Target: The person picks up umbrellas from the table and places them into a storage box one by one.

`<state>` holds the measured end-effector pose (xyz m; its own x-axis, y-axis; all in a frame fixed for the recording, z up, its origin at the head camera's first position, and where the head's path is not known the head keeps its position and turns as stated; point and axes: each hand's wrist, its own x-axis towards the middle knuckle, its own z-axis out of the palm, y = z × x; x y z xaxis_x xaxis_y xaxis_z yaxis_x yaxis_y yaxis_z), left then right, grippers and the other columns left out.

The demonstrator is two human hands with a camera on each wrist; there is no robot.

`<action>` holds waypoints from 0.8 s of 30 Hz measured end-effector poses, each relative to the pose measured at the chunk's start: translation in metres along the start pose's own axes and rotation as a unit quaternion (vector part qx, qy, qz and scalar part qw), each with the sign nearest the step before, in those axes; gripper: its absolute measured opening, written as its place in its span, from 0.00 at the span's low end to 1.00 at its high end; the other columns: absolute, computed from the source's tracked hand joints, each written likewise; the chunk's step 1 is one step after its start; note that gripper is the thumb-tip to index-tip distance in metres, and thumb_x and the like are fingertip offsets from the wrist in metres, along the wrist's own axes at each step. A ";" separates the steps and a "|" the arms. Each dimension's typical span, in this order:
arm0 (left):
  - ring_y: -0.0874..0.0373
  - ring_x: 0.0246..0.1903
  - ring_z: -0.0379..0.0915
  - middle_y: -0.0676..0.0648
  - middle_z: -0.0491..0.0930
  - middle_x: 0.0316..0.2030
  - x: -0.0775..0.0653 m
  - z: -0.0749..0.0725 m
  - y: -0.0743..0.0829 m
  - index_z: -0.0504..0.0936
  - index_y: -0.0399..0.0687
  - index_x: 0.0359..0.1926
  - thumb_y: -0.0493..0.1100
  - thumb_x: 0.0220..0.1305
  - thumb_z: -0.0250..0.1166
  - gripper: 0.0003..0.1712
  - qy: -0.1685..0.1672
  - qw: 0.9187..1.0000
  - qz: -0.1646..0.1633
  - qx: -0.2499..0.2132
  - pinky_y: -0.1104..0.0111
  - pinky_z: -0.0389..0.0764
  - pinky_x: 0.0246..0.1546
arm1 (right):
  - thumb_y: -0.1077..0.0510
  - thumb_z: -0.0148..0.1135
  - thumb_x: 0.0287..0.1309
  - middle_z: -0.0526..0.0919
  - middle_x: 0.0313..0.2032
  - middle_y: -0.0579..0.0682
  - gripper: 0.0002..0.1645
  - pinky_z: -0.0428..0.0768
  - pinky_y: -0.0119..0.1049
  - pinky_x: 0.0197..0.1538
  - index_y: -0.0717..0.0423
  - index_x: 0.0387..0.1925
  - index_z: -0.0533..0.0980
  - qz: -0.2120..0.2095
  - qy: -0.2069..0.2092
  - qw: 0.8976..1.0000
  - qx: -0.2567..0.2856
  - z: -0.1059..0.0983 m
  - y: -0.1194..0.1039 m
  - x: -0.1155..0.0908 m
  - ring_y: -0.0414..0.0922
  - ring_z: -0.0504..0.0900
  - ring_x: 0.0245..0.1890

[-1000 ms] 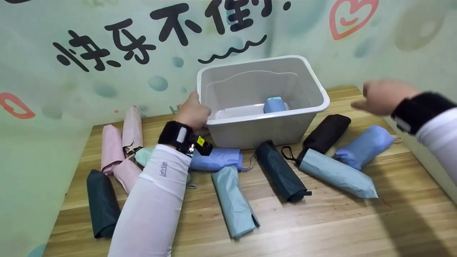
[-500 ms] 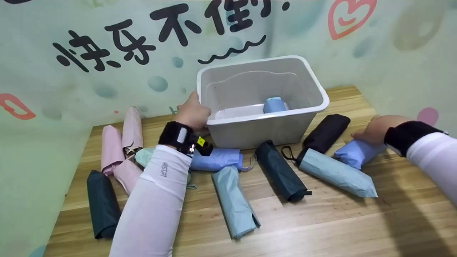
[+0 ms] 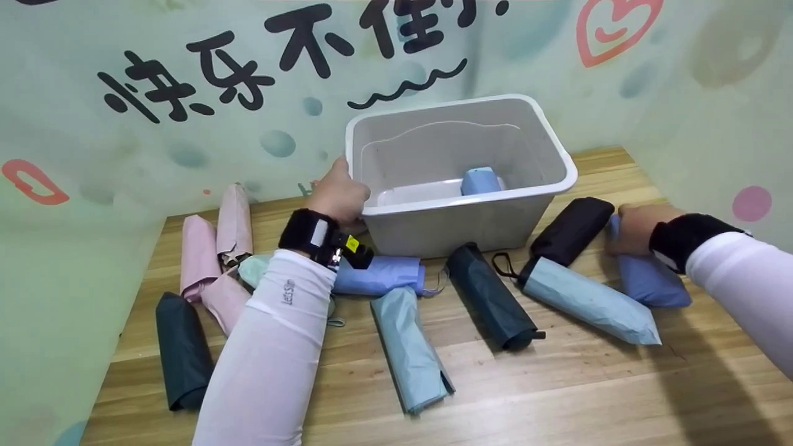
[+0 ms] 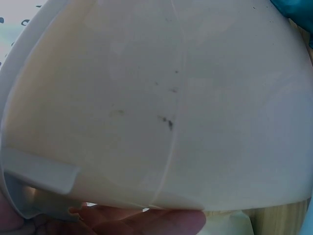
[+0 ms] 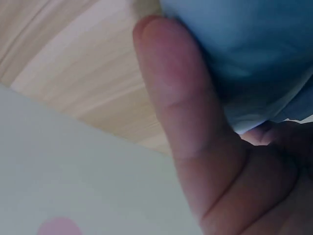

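My left hand (image 3: 339, 193) grips the left rim of a grey plastic bin (image 3: 458, 226). In the left wrist view its fingers (image 4: 166, 223) curl under the edge of the bin wall. At the far right, my right hand (image 3: 638, 229) holds a blue folded umbrella (image 3: 653, 282) near its upper end. The right wrist view has the thumb (image 5: 181, 88) lying along the blue fabric, with the other fingers mostly hidden. A light blue object (image 3: 480, 181) lies inside the bin, partly covered by the front wall.
Several folded umbrellas lie around the bin: a black one (image 3: 573, 231), a pale blue one (image 3: 591, 300), dark green ones (image 3: 492, 297), a teal one (image 3: 412, 353), another blue one (image 3: 381, 275) and pink ones (image 3: 198, 257). Printed walls border the wooden tabletop (image 3: 545, 396).
My right hand has come down onto the blue umbrella at the right and taken hold of it. The umbrella has turned, its lower end now pointing toward the front right. The left hand stays on the bin.
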<state>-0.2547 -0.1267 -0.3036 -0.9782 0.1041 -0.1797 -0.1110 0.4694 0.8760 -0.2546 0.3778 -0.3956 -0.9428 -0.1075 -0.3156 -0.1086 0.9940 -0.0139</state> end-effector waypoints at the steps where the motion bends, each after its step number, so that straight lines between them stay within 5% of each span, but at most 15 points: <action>1: 0.41 0.68 0.67 0.37 0.68 0.71 0.000 0.000 0.000 0.52 0.45 0.82 0.26 0.64 0.51 0.45 0.000 1.000 -0.002 -0.001 0.43 0.77 0.66 | 0.41 0.69 0.48 0.83 0.38 0.69 0.45 0.81 0.57 0.37 0.74 0.53 0.70 0.001 -0.001 1.000 0.001 0.000 0.001 0.001 0.61 0.80 0.34; 6: 0.41 0.68 0.68 0.36 0.68 0.71 0.001 0.000 0.000 0.52 0.43 0.81 0.26 0.64 0.51 0.45 0.007 1.000 0.001 0.019 0.46 0.74 0.69 | 0.46 0.69 0.47 0.82 0.43 0.77 0.52 0.81 0.59 0.39 0.78 0.64 0.62 0.012 -0.015 1.000 0.012 -0.001 -0.001 -0.002 0.63 0.80 0.35; 14: 0.42 0.67 0.69 0.38 0.70 0.69 0.000 0.003 0.000 0.54 0.45 0.81 0.26 0.63 0.51 0.45 0.005 1.000 0.000 0.005 0.44 0.78 0.65 | 0.50 0.71 0.46 0.81 0.43 0.76 0.52 0.80 0.58 0.39 0.72 0.67 0.61 0.017 -0.001 0.999 0.029 -0.025 -0.010 -0.014 0.63 0.79 0.37; 20: 0.42 0.68 0.68 0.38 0.69 0.71 -0.001 0.002 0.001 0.52 0.46 0.81 0.27 0.64 0.51 0.45 0.008 1.000 -0.002 0.009 0.45 0.77 0.67 | 0.51 0.65 0.56 0.78 0.39 0.73 0.43 0.78 0.49 0.30 0.67 0.66 0.58 0.012 0.002 0.999 0.051 -0.075 -0.021 -0.029 0.60 0.79 0.31; 24: 0.42 0.68 0.67 0.38 0.68 0.71 -0.002 0.002 0.002 0.52 0.45 0.81 0.26 0.63 0.50 0.45 0.005 1.000 -0.002 0.008 0.45 0.76 0.68 | 0.52 0.58 0.66 0.71 0.45 0.77 0.49 0.84 0.49 0.27 0.59 0.79 0.46 0.028 -0.020 0.992 0.124 -0.118 -0.039 -0.041 0.60 0.82 0.30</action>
<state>-0.2531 -0.1247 -0.3028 -0.9795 0.0936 -0.1786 -0.1121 0.4830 0.8684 -0.2487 0.3411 -0.2704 -0.9317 -0.0550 -0.3589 0.0294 0.9737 -0.2258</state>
